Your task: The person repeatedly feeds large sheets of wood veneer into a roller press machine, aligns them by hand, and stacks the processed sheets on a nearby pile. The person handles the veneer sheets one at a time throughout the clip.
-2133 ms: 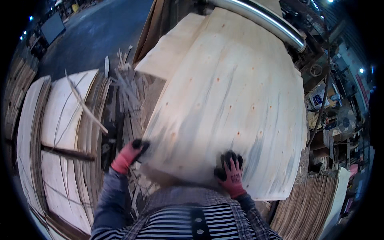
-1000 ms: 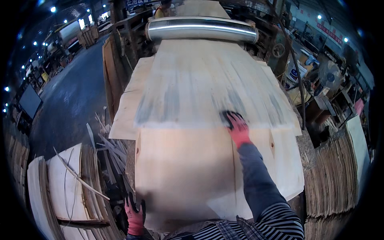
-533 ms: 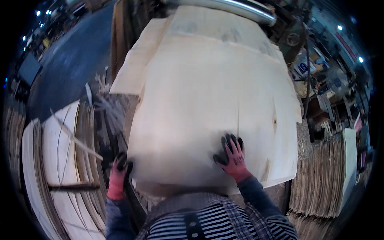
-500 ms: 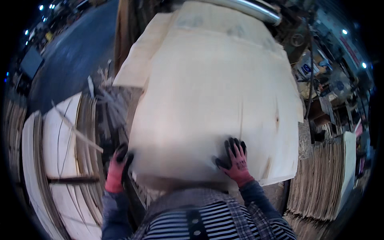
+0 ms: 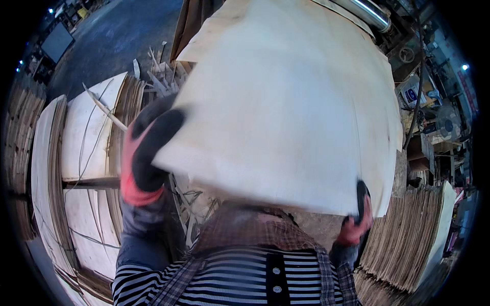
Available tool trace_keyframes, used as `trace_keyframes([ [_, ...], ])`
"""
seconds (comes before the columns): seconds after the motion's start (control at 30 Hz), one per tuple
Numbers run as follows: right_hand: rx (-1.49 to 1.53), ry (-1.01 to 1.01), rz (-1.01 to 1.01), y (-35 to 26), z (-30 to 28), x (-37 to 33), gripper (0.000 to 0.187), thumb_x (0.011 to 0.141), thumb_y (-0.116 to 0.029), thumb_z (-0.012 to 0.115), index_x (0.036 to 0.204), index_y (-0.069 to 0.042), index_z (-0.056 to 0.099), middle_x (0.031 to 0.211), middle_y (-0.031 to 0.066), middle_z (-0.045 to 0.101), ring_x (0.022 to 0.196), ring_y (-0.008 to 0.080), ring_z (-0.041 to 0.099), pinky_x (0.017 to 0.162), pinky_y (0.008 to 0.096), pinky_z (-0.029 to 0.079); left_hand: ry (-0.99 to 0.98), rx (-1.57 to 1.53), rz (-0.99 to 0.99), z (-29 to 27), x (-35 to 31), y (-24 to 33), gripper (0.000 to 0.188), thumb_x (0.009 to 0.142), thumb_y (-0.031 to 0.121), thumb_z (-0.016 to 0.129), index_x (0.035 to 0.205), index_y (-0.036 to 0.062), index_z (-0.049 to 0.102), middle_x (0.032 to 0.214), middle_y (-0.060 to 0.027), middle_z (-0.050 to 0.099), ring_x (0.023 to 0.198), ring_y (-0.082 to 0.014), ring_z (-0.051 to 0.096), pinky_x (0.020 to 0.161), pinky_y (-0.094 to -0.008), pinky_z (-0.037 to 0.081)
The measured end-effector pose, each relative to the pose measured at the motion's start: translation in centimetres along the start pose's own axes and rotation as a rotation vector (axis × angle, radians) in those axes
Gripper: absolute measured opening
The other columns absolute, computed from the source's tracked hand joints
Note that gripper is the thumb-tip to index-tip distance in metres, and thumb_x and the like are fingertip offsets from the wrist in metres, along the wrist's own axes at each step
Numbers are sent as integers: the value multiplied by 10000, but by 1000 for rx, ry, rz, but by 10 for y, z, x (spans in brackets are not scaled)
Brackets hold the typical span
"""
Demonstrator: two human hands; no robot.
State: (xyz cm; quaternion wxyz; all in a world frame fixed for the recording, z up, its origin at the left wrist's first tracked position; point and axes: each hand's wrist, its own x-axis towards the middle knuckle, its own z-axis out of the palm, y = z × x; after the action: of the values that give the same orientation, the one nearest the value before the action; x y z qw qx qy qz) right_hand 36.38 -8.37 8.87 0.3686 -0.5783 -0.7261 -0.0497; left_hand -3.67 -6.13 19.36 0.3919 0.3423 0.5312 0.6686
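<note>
A wide, pale wood veneer sheet (image 5: 286, 122) fills the middle, its near edge raised and blurred by motion. At its near left corner my left hand (image 5: 148, 153), in a pink and black work glove, is closed on the edge, large in view. My right hand (image 5: 360, 214), gloved alike, grips the near edge close to the right corner, its other fingers partly hidden. Other pale sheet edges show beneath on the right and at the far left.
Upright bundles of veneer stand on the left (image 5: 87, 137) and right (image 5: 403, 234). A shiny metal roller (image 5: 370, 14) lies beyond the sheet. Wood scraps (image 5: 166, 76) litter the floor at left. A fan (image 5: 446, 125) and clutter are at far right.
My left hand has risen and taken the sheet's left corner. My right hand has slid from the sheet's top to its near right edge. The near edge has lifted.
</note>
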Motion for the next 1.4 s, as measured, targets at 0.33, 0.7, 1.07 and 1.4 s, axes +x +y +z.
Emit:
trace_keyframes([
  [0.33, -165, -323, -323, 22, 24, 90, 673, 452, -247, 694, 1088, -78, 555, 1105, 107, 537, 1012, 297, 502, 877, 433, 369, 19, 1221, 290, -130, -8, -285, 536, 799, 215, 570, 1248, 7, 362, 1221, -238, 410, 1123, -353, 402, 956, -404, 323],
  [0.7, -206, -157, -225, 106, 234, 308, 509, 734, -319, 564, 1199, -136, 468, 1212, 72, 467, 1153, 256, 399, 980, 470, 257, 5, 984, -108, -72, 5, -239, 530, 776, 189, 600, 1244, 41, 398, 1245, -187, 417, 1171, -306, 384, 978, -365, 315],
  [1.07, -45, -472, -311, 21, 154, 130, 657, 766, -411, 527, 1297, -75, 336, 1292, 177, 350, 1219, 334, 294, 1020, 508, 151, -104, 551, -142, -72, 12, -178, 333, 736, 87, 635, 1057, 28, 569, 1133, -143, 515, 1048, -246, 494, 852, -312, 415],
  [1.4, -276, -573, -99, 27, 64, -35, 811, 560, -431, 703, 1237, -90, 414, 1254, 191, 370, 1182, 390, 308, 1003, 545, 186, -850, 632, 342, -11, 27, -80, 324, 818, 82, 450, 1124, -5, 513, 1064, -145, 554, 1009, -251, 528, 878, -335, 396],
])
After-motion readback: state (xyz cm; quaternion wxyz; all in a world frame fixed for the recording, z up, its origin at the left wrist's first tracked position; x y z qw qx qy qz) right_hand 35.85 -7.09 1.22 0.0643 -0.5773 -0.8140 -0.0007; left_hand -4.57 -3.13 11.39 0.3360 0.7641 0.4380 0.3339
